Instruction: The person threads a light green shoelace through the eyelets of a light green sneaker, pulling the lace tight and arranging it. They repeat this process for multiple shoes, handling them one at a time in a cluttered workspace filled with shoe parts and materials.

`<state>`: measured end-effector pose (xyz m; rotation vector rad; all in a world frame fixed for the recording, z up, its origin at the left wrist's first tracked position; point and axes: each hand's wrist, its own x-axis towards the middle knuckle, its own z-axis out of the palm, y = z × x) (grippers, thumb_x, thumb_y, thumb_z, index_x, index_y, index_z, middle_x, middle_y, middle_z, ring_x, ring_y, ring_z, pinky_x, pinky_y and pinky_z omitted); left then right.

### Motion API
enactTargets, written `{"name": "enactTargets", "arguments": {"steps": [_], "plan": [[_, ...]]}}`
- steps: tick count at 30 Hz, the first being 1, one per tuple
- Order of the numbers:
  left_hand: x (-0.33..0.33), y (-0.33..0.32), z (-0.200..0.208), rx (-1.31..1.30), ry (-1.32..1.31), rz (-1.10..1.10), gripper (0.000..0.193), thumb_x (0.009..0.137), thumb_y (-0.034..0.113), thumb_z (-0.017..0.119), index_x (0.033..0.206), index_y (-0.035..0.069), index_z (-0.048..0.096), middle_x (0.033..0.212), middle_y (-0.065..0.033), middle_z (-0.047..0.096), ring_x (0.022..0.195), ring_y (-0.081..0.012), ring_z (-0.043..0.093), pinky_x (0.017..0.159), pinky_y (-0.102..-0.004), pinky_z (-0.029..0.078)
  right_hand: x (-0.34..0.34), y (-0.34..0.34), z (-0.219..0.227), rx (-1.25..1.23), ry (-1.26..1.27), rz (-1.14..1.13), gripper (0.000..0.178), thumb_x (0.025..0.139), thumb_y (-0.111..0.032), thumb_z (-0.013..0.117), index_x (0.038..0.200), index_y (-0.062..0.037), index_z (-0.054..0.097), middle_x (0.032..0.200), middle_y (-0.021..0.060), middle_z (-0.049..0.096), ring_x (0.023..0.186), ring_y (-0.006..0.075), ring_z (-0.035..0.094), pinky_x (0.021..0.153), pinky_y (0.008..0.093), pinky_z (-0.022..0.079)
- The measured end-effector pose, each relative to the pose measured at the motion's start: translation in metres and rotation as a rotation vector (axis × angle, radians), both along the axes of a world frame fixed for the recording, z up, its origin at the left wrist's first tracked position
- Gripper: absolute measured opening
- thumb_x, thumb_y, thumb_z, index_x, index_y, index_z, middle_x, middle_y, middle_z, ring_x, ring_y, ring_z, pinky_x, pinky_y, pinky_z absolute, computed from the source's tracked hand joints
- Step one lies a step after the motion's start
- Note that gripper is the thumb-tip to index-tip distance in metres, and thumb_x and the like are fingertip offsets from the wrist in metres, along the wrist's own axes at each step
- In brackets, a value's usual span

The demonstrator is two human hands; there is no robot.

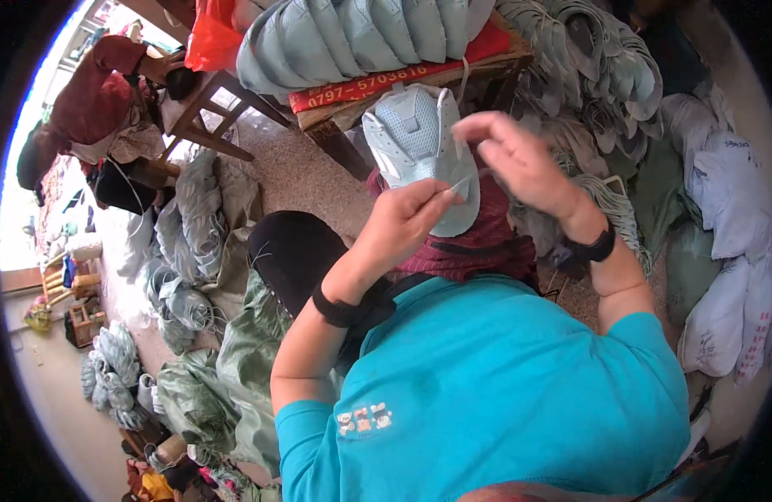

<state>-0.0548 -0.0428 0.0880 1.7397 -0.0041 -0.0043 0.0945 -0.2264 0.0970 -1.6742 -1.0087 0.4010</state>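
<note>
A pale grey-blue shoe upper (411, 125) with a mesh top and rows of eyelets lies over my lap, in front of the bench. My left hand (411, 213) is closed in a pinch at its near edge, with a thin pale sliver showing by the fingertips. Just right of the upper, my right hand (520, 163) is raised and smeared by motion. Its index finger reaches toward the upper, the other fingers look curled, and whether they grip a thread cannot be made out.
Overlapping shoe uppers (352, 42) stand in a row on a wooden bench (327, 130) ahead. Bundled uppers (587, 58) hang at the far right, beside white sacks (729, 192). More bundles (197, 217) and green sacking (252, 360) lie left. Another person (97, 92) bends over at the far left.
</note>
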Motion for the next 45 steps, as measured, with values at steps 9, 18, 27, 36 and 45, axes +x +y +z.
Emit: {"name": "enactTargets", "arguments": {"steps": [9, 18, 27, 36, 45], "plan": [[0.010, 0.008, -0.016, 0.048, -0.047, 0.200, 0.020, 0.100, 0.017, 0.058, 0.095, -0.001, 0.063, 0.076, 0.0001, 0.059, 0.070, -0.0060, 0.051, 0.063, -0.0234, 0.044, -0.015, 0.020, 0.011, -0.144, -0.005, 0.118, 0.013, 0.095, -0.008, 0.061, 0.104, 0.0000, 0.065, 0.095, 0.0041, 0.060, 0.090, 0.0110, 0.059, 0.079, 0.0261, 0.048], [0.020, 0.011, -0.039, 0.246, -0.260, 0.402, 0.030, 0.082, 0.007, 0.077, 0.109, 0.007, 0.066, 0.081, -0.0028, 0.048, 0.068, -0.0117, 0.050, 0.060, -0.0271, 0.045, -0.007, 0.027, -0.021, -0.080, -0.139, -0.130, 0.007, 0.089, -0.002, 0.067, 0.095, -0.0004, 0.068, 0.088, 0.0028, 0.056, 0.079, 0.0098, 0.058, 0.071, 0.0245, 0.048], [0.015, 0.013, -0.041, 0.358, -0.232, 0.361, 0.031, 0.082, 0.013, 0.076, 0.112, 0.011, 0.066, 0.087, -0.0067, 0.050, 0.070, -0.0192, 0.055, 0.063, -0.0327, 0.049, -0.021, 0.032, -0.008, -0.161, -0.361, -0.231, 0.008, 0.085, -0.006, 0.069, 0.093, -0.0041, 0.068, 0.079, 0.0048, 0.056, 0.065, 0.0172, 0.058, 0.059, 0.0300, 0.047], [0.014, 0.017, -0.042, 0.439, -0.277, 0.303, 0.030, 0.084, 0.014, 0.074, 0.113, 0.010, 0.065, 0.090, -0.0103, 0.053, 0.072, -0.0259, 0.057, 0.064, -0.0371, 0.049, -0.024, 0.041, -0.011, -0.184, -0.781, -0.124, 0.009, 0.079, -0.006, 0.064, 0.080, -0.0054, 0.055, 0.077, 0.0111, 0.050, 0.069, 0.0325, 0.060, 0.058, 0.0422, 0.048], [0.016, 0.014, -0.046, 0.362, -0.304, 0.357, 0.028, 0.082, 0.010, 0.074, 0.109, 0.010, 0.065, 0.089, -0.0099, 0.053, 0.070, -0.0252, 0.056, 0.062, -0.0373, 0.048, 0.003, 0.042, -0.024, -0.077, -0.321, 0.121, 0.004, 0.084, -0.002, 0.065, 0.087, -0.0002, 0.062, 0.081, 0.0094, 0.055, 0.073, 0.0216, 0.057, 0.068, 0.0302, 0.047]]}}
